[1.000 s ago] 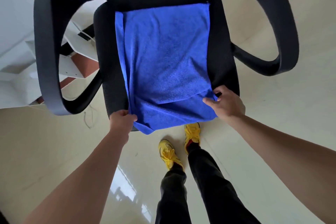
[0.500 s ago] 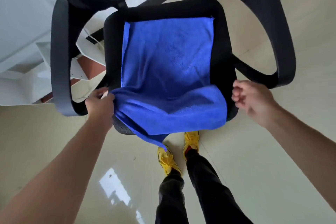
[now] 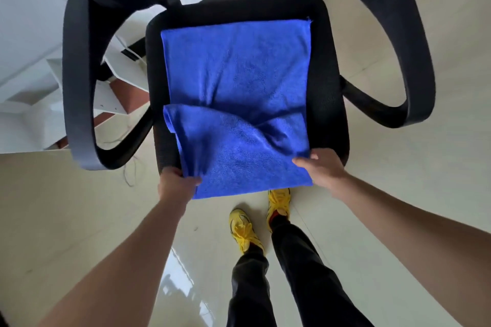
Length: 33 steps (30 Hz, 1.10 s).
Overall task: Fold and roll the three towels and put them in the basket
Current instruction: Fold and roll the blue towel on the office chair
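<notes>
**Folding the blue towel on the chair seat**

Here a blue towel [image 3: 236,66] lies spread over the black seat of an office chair [image 3: 325,82], its far edge near the backrest and its near edge hanging a little past the front of the seat. The near part is doubled over the rest, forming a loose, rumpled flap with a crease running across the middle.

The left hand [image 3: 176,183] is closed on the towel's near left corner, the cloth bunched between thumb and fingers. The right hand [image 3: 320,167] has its fingers together, pinching the right edge of the flap just above the near right corner.

Judging by this, the step in hand is the folding of one towel; rolling has not begun. No basket and no other towels are in view.

The next move probably calls for both hands to pull the flap taut and level, so the corners meet the layer below squarely and the wrinkles smooth out. The seat is barely wider than the towel, so the cloth could slide off the front edge if tugged unevenly.
</notes>
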Each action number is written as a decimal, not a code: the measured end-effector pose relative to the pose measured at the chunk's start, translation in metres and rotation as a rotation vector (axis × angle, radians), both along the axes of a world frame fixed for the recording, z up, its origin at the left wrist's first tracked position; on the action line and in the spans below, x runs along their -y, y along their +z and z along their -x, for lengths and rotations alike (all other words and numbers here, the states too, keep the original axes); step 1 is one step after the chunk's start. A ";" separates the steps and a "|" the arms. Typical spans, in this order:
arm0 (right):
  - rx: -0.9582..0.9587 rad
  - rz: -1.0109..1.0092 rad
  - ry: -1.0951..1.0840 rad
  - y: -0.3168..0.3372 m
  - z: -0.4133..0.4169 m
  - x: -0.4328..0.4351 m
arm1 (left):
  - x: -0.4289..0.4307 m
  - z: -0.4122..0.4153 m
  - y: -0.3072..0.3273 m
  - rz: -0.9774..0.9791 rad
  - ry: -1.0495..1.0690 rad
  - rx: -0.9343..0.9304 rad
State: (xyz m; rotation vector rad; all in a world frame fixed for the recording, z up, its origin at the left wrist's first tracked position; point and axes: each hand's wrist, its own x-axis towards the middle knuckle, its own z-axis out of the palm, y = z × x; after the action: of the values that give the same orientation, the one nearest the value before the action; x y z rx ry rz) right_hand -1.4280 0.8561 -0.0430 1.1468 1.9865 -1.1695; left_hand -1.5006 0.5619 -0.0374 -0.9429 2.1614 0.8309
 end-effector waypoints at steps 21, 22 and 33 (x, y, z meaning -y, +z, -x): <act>0.137 -0.253 0.163 -0.017 -0.035 -0.030 | -0.008 -0.039 -0.012 -0.014 -0.014 0.169; 0.147 -0.197 0.109 -0.019 -0.044 -0.025 | -0.009 -0.046 -0.015 -0.052 0.032 0.152; 0.005 0.048 -0.407 0.003 -0.025 -0.014 | -0.003 -0.062 0.020 -0.222 0.267 -0.077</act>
State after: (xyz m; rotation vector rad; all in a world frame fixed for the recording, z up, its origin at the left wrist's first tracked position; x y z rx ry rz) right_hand -1.4032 0.8698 -0.0404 1.5751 1.7567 -1.3996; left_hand -1.4385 0.5652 -0.0179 -1.1125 1.9804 1.2268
